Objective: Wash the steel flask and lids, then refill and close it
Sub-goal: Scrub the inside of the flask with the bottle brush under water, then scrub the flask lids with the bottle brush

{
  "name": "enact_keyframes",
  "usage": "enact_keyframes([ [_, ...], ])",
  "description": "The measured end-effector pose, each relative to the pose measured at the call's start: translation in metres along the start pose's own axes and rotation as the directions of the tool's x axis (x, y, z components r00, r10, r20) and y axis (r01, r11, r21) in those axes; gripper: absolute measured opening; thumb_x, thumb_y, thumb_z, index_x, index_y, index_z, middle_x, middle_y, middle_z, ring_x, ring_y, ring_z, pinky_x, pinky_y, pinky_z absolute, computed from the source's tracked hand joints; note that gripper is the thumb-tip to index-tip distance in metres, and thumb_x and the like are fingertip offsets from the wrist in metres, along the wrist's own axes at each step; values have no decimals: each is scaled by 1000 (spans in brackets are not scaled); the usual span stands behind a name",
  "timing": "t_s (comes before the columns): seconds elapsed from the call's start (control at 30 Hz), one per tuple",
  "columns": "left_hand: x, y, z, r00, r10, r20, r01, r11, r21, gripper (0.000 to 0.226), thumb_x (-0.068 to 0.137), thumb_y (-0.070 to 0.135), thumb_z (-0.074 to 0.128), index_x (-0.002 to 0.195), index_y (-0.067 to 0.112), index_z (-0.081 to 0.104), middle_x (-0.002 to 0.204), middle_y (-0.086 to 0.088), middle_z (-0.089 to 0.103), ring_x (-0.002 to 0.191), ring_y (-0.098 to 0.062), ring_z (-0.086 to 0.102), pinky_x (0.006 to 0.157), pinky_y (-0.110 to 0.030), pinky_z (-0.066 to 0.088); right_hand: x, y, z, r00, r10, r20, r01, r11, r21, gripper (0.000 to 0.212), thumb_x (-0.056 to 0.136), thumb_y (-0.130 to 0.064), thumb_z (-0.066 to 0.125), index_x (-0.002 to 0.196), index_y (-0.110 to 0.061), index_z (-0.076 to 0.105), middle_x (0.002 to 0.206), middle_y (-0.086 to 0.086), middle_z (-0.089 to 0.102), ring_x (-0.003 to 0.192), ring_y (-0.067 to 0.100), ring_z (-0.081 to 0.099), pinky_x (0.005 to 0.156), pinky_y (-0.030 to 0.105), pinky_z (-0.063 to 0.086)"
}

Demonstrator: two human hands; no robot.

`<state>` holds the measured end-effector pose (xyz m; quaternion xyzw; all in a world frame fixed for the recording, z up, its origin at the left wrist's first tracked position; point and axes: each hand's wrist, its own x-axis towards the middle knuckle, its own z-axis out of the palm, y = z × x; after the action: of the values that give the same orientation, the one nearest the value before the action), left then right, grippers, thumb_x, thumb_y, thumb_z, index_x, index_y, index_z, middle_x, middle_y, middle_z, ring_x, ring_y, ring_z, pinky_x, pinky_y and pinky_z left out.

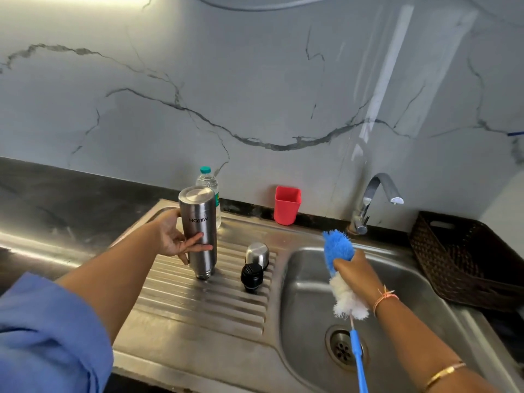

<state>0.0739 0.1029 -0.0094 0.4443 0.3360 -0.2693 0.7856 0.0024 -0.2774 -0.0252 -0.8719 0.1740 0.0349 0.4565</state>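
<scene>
Flask (198, 222) upside-down on drainboard (204, 304), L fingers (195, 240) round it; R fingers (344, 265) round brush (337, 245).

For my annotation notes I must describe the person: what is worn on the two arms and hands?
Left arm: a loose blue sleeve, pushed up above the forearm; the left hand is bare. Right hand: no glove; a thin orange thread band at the wrist, a slim gold bangle further up. No right sleeve shows.

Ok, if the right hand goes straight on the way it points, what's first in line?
Likely the red cup by the wall, the gripped brush arriving before the right hand; depth unclear.
</scene>
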Motion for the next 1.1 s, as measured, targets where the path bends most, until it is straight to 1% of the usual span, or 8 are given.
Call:
enact_keyframes([
  [0.2, -18, -7, 8, 1000, 8, -5, -8, 1000, 22, 73, 89, 50, 56, 146, 13, 31, 152, -35, -9, 86, -63, 58, 42, -38, 56, -2, -7, 2, 999, 42, 17, -42, 999, -9, 34, 86, -19, 55, 116, -9, 42, 88, 12, 60, 76, 26, 63, 63, 37, 54],
  [0.4, -18, -9, 9, 1000, -8, -4, 8, 1000, 16, 69, 88, 52, 55, 146, 20, 34, 152, -33, -15, 122, -65, 32, 45, -45, 56, 3, -14, 7, 998, 37, 59, -38, 999, 7, 33, 88, -19, 54, 117, -10, 40, 89, 12, 59, 76, 26, 62, 65, 38, 54],
  [0.5, -16, -8, 8, 1000, -11, -1, 11, 999, 33, 69, 87, 56, 54, 145, 21, 37, 153, -31, -11, 121, -68, 28, 47, -48, 56, 8, -16, 9, 996, 36, 77, -37, 999, 8, 33, 88, -19, 54, 117, -11, 39, 91, 13, 60, 77, 27, 63, 68, 40, 54],
  [0.63, -14, -7, 9, 1000, -27, 0, 27, 996, 90, 72, 85, 63, 53, 142, 22, 39, 152, -33, 3, 121, -71, 26, 48, -50, 56, 16, -18, 10, 996, 26, 89, -27, 1000, 10, 36, 87, -19, 54, 120, -10, 42, 87, 12, 60, 73, 25, 62, 58, 33, 50],
  [0.73, -13, -9, 8, 998, -44, -41, 49, 991, 127, 75, 84, 64, 51, 143, 21, 35, 151, -34, 12, 120, -71, 26, 49, -53, 56, 21, -18, 11, 995, 25, 99, -25, 1000, -1, 37, 87, -19, 53, 121, -11, 41, 87, 12, 60, 74, 26, 63, 59, 34, 51],
  [0.87, -7, -21, 5, 984, 24, -178, -4, 993, 115, 70, 95, 45, 41, 152, 13, 14, 157, -20, 10, 125, -68, 20, 48, -57, 53, 22, -19, 13, 994, 9, 113, -6, 1000, -26, 36, 89, -19, 53, 121, -12, 38, 88, 9, 58, 74, 23, 60, 59, 32, 50],
  [1.0, -7, -49, 7, 949, 129, -289, -122, 992, 42, 50, 100, 16, 31, 149, 11, 19, 154, -21, 16, 124, -62, 33, 71, -56, 56, 24, -21, 12, 992, -19, 125, 25, 998, -52, 38, 91, -20, 53, 124, -11, 37, 86, 5, 55, 71, 18, 57, 54, 28, 43],
  [1.1, -6, -76, 9, 944, 115, -310, -126, 992, -16, 38, 96, 5, 30, 134, 10, 32, 121, -30, 39, 114, -49, 47, 83, -50, 48, 30, -25, 8, 993, -88, 84, 100, 982, -160, 39, 90, -20, 53, 124, -9, 40, 96, 6, 55, 73, 17, 53, 52, 26, 37],
])
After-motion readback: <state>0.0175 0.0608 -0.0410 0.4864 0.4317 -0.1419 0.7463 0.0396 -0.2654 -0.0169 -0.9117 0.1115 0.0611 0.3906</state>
